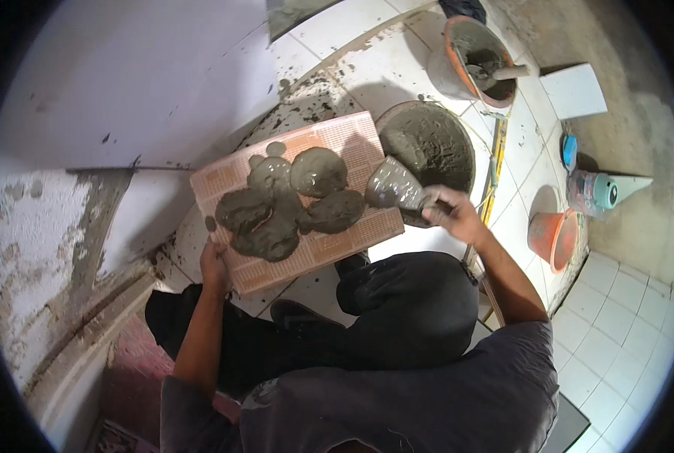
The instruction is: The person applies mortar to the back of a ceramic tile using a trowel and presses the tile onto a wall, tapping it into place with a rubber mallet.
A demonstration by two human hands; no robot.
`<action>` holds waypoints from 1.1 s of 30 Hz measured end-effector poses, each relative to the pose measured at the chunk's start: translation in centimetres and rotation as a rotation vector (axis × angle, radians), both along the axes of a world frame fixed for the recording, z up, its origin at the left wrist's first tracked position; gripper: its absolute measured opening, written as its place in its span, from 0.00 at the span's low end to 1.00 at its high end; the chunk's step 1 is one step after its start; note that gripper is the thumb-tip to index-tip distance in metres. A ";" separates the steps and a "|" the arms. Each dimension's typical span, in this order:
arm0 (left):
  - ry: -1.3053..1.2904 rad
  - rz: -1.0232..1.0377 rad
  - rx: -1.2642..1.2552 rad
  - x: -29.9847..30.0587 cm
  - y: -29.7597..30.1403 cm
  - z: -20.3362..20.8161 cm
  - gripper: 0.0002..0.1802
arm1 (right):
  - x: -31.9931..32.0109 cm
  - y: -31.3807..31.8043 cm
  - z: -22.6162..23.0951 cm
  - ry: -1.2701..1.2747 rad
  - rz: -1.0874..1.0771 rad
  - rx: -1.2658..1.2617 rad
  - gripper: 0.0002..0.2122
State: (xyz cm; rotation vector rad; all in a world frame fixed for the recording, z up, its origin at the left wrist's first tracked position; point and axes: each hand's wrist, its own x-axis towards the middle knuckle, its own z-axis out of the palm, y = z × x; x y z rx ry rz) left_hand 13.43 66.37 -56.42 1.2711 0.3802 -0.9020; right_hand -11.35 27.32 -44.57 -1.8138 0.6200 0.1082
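My left hand (214, 268) grips the near left edge of a large tile (322, 245), its ribbed reddish back turned up. Several wet lumps of grey mortar (269, 234) lie spread over the middle of that back. In my right hand (455, 215) is a trowel, its handle mostly hidden by the fingers. The trowel's blade (394, 183), wet with mortar, is held at the tile's right edge. Just beyond it stands a round tub of mortar (454, 128), partly covered by the blade and the tile.
A bucket (446, 75) with mortar and a tool stands at the far right. A yellow spirit level (495, 162) lies right of the tub. Farther right are an orange bucket (552, 238), a clear jug with a teal lid (595, 190) and a white tile (575, 90). A wall (148, 90) rises at left.
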 end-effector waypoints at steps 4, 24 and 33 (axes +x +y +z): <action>-0.029 -0.056 0.051 0.1 0.0 0.3 0.26 | -0.5 -6.5 -0.2 0.349 -0.112 -0.053 0.16; 0.045 -0.006 0.109 -0.1 -0.9 1.6 0.26 | 1.9 -11.0 -14.1 0.726 0.819 -1.096 0.09; -0.021 -0.038 0.068 -0.5 -0.7 1.8 0.27 | 1.9 -10.7 -13.8 0.731 0.745 -1.096 0.09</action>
